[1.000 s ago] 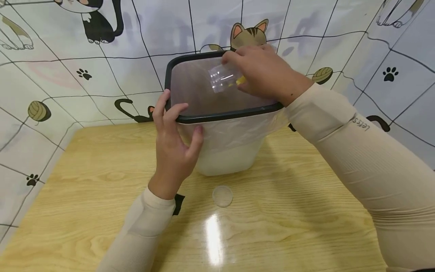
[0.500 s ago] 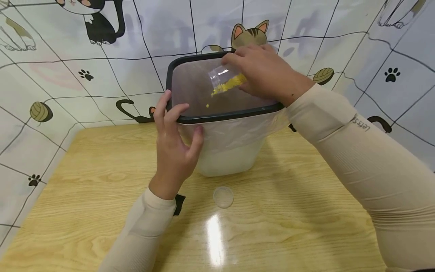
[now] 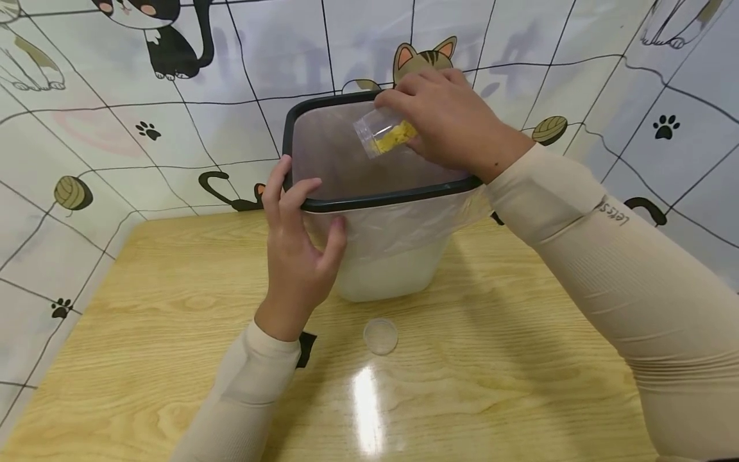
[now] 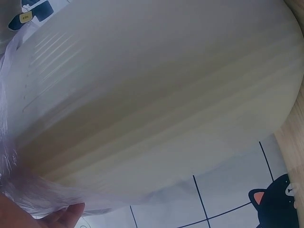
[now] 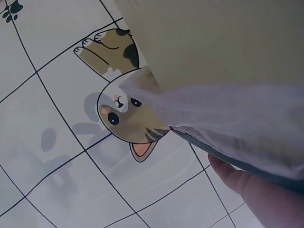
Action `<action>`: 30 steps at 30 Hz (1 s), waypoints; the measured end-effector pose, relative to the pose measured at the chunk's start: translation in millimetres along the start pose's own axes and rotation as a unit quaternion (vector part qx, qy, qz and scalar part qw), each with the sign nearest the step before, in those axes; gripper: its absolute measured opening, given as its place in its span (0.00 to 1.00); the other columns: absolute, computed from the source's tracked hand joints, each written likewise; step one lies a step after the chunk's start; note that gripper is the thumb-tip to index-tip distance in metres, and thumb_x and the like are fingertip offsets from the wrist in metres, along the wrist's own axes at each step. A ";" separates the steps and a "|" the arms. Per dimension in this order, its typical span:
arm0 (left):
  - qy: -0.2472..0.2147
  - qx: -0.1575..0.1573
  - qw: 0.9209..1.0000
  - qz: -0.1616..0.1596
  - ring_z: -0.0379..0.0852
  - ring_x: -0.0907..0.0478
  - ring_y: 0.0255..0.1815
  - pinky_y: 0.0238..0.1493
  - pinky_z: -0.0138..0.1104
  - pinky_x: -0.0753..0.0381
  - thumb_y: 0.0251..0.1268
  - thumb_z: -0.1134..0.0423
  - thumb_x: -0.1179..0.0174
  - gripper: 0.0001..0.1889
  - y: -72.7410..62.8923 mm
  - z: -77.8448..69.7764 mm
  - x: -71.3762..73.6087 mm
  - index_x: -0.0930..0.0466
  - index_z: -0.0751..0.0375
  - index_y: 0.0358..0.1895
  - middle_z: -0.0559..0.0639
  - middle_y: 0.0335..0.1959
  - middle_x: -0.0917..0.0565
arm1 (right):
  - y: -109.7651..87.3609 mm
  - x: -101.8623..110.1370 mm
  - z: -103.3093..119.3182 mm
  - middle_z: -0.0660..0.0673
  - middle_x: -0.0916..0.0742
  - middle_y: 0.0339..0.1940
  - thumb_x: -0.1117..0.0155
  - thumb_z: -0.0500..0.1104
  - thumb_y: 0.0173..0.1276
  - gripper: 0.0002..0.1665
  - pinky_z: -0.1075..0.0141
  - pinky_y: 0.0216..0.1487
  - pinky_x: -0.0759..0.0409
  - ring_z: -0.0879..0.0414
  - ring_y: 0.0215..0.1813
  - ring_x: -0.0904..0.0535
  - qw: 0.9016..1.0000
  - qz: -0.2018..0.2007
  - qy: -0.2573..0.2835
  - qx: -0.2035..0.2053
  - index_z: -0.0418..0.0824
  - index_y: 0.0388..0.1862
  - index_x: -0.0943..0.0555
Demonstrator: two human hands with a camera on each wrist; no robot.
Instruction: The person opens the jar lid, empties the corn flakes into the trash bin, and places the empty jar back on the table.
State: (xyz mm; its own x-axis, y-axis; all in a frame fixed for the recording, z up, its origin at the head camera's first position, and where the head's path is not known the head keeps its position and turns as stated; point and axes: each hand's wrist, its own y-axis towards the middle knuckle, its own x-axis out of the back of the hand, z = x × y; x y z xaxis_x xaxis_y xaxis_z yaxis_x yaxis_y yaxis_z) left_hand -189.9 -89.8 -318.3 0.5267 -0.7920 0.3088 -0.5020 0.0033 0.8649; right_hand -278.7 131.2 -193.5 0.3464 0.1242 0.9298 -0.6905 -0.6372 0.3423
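In the head view a white trash can (image 3: pixel 383 276) with a black rim (image 3: pixel 392 196) stands on the table, a thin plastic bag lining it and folded over its outside. My left hand (image 3: pixel 300 256) grips the rim's near left corner, fingers over the edge and thumb against the outer side. Above the can's mouth, my right hand (image 3: pixel 450 125) holds a small clear jar (image 3: pixel 369 125), tipped with its open mouth to the left. Small yellow bits (image 3: pixel 395 136) lie along the jar's lower side. The can's bottom inside is hidden.
A round clear lid (image 3: pixel 380 336) lies on the wood-grain table (image 3: pixel 491 385) in front of the can. Close behind stands a white wall covering (image 3: pixel 260 38) printed with cats and a grid. A black patch (image 3: pixel 306 350) shows beside my left wrist.
The yellow bits slid towards the jar's mouth and a piece fell into the can half a second ago; now no falling piece shows. Both hands have stayed nearly in place.
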 end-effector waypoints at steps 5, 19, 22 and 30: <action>0.000 -0.001 1.000 -0.005 0.52 0.40 0.78 0.64 0.48 0.26 0.65 0.57 0.48 0.22 -1.5 0.4 -1.0 0.36 0.58 0.60 0.62 0.75 0.41 | -0.2 -0.9 0.1 0.36 0.20 0.62 0.34 0.34 0.64 0.32 0.38 0.70 0.39 0.39 0.68 0.30 1.000 -0.003 -0.001 0.004 0.45 0.68 0.27; 0.001 -0.007 1.000 -0.005 0.51 0.42 0.78 0.68 0.47 0.29 0.65 0.57 0.48 0.22 -0.3 0.0 -0.2 0.36 0.59 0.60 0.65 0.75 0.41 | -0.6 -1.1 0.7 0.35 0.19 0.57 0.43 0.30 0.67 0.28 0.39 0.72 0.40 0.37 0.67 0.30 0.999 -0.043 -0.025 0.012 0.43 0.65 0.25; -0.001 -0.006 1.000 -0.002 0.51 0.42 0.79 0.68 0.47 0.29 0.66 0.57 0.48 0.22 0.6 -0.6 -1.1 0.35 0.59 0.60 0.64 0.75 0.41 | -2.7 -0.5 0.1 0.36 0.19 0.58 0.41 0.30 0.66 0.28 0.40 0.72 0.40 0.36 0.67 0.31 0.999 -0.043 -0.021 0.008 0.43 0.65 0.25; 0.001 -0.009 1.000 -0.004 0.51 0.41 0.78 0.66 0.47 0.27 0.65 0.57 0.47 0.22 1.1 -1.6 -2.3 0.35 0.59 0.60 0.62 0.75 0.42 | -4.2 0.1 -1.4 0.36 0.19 0.60 0.41 0.31 0.66 0.28 0.39 0.73 0.41 0.37 0.68 0.31 0.999 -0.041 -0.021 0.004 0.43 0.66 0.25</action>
State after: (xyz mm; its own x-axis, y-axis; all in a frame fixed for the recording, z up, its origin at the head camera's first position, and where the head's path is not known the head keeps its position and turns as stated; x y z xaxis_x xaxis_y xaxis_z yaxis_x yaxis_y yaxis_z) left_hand -190.5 -86.9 -317.4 0.5319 -0.7913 0.3016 -0.4848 0.0074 0.8746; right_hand -276.6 134.9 -194.6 0.4288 0.1445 0.8917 -0.6531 -0.6324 0.4166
